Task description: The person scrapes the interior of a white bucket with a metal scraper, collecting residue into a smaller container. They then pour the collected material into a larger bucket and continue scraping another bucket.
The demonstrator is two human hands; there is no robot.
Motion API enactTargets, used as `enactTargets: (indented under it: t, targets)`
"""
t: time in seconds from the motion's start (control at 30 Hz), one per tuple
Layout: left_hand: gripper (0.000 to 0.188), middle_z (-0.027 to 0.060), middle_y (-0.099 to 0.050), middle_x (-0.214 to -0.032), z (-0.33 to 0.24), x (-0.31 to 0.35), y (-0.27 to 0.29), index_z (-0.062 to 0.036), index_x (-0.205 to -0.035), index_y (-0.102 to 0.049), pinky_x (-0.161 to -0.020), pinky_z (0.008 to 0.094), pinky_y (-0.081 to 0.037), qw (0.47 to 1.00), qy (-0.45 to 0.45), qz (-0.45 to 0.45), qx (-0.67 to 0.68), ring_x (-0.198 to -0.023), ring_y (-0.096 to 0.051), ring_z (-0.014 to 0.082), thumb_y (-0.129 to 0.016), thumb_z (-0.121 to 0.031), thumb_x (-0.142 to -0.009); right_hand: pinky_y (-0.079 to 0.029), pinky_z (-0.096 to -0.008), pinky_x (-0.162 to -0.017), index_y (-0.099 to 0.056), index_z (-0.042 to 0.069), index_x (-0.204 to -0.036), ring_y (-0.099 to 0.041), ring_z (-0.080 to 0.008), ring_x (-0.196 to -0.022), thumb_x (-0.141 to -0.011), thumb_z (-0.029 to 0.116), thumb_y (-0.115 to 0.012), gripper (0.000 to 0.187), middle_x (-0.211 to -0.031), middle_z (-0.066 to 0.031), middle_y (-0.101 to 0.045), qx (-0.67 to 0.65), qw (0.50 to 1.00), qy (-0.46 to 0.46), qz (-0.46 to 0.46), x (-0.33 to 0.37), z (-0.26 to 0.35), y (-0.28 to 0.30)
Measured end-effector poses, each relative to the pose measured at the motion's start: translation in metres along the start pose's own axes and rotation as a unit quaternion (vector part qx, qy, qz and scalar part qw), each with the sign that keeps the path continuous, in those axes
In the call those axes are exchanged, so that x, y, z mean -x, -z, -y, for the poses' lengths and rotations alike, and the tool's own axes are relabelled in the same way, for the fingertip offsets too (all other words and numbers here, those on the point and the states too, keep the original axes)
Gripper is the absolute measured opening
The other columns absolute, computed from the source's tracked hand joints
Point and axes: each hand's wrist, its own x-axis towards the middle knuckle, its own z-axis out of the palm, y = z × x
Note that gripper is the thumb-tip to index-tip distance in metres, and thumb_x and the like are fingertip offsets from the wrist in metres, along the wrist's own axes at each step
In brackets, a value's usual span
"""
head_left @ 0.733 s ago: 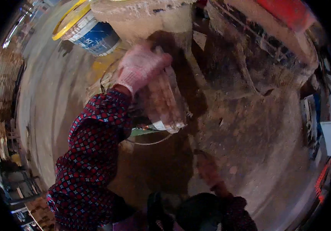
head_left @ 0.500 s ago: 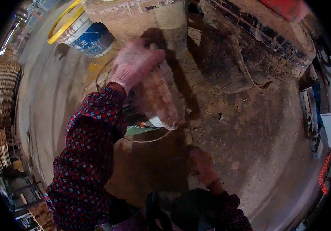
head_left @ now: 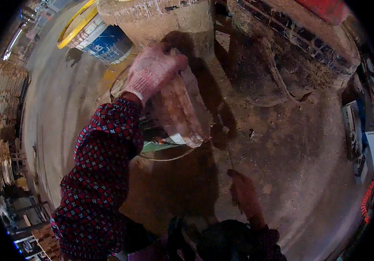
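My left hand (head_left: 154, 69), in a pale pink knitted glove, is closed on the upper edge of a bucket (head_left: 182, 108) smeared with reddish-brown stuff. The bucket looks tilted; its lower part shows a green and white label, and a thin curved wire handle (head_left: 165, 160) hangs below. My forearm in a dark, red-patterned sleeve hides part of its left side. Lower right, my right hand (head_left: 244, 193) is held apart from the bucket, dim and in shade. Its fingers look drawn together, and a faint thin line runs up from the fingertips; what it is I cannot make out.
A large caked tub (head_left: 165, 24) stands just beyond the bucket. Left of it is a blue and white pail (head_left: 106, 45) with a yellow rim. A dirt-crusted machine (head_left: 282, 56) fills the far right. Stacked boards (head_left: 4, 100) line the left; a red coiled hose (head_left: 369, 195) hangs right.
My right hand has moved a little right and come out of motion blur. My left hand keeps its grip on the bucket. The whole view has shifted slightly.
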Motion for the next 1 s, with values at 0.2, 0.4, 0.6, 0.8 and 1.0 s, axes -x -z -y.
enactTargets:
  t: [0.2,0.4,0.6,0.8,1.0]
  targets:
    - [0.049,0.0217,-0.067,-0.099,-0.005,0.005,0.005,0.0017,-0.105,-0.065,-0.083,0.0374,-0.049,0.999,-0.026,0.023,-0.021,-0.094,-0.064,0.0347,-0.066,-0.031,-0.068,-0.035,-0.0263,-0.042,-0.059,0.005,-0.122,-0.041,-0.0074,-0.044,-0.096,0.039,-0.048,0.044,-0.057,0.0024,-0.045,0.0,0.992,0.046,0.122,0.004,-0.002,0.022]
    - [0.048,0.0212,-0.068,-0.097,0.008,0.0,-0.004,0.0023,-0.104,-0.065,-0.081,0.0382,-0.049,0.997,-0.068,0.01,-0.035,-0.092,-0.064,0.0347,-0.066,-0.032,-0.07,-0.038,-0.0263,-0.044,-0.057,0.006,-0.126,-0.049,-0.0089,-0.051,-0.095,0.03,-0.05,0.039,-0.065,-0.0016,-0.05,0.011,0.987,0.123,0.105,-0.025,-0.028,0.02]
    - [0.053,0.0244,-0.065,-0.104,0.005,0.0,0.004,0.0005,-0.102,-0.066,-0.087,0.0424,-0.047,0.999,-0.012,0.043,0.012,-0.101,-0.061,0.037,-0.061,-0.044,-0.074,-0.046,-0.0323,-0.059,-0.056,0.009,-0.127,-0.056,-0.0176,-0.072,-0.092,0.025,-0.053,0.039,-0.084,-0.0067,-0.056,0.167,0.966,0.197,-0.027,-0.044,-0.048,-0.005]
    - [0.054,0.0242,-0.066,-0.095,-0.003,0.002,-0.006,0.0014,-0.101,-0.066,-0.081,0.0408,-0.048,0.999,-0.009,0.008,0.045,-0.092,-0.064,0.0369,-0.061,-0.044,-0.072,-0.041,-0.029,-0.045,-0.063,0.006,-0.106,-0.052,-0.0096,-0.054,-0.094,0.033,-0.053,0.031,-0.066,-0.0033,-0.054,0.168,0.951,0.249,0.074,-0.056,-0.061,0.051]
    - [0.055,0.0243,-0.066,-0.094,0.009,-0.006,0.001,0.0037,-0.1,-0.065,-0.079,0.0397,-0.048,0.997,-0.06,0.035,0.018,-0.089,-0.064,0.0351,-0.061,-0.043,-0.071,-0.051,-0.0397,-0.077,-0.057,0.01,-0.118,-0.06,-0.0262,-0.084,-0.087,0.017,-0.055,0.031,-0.098,-0.0113,-0.06,0.351,0.891,0.269,0.107,-0.054,-0.052,0.079]
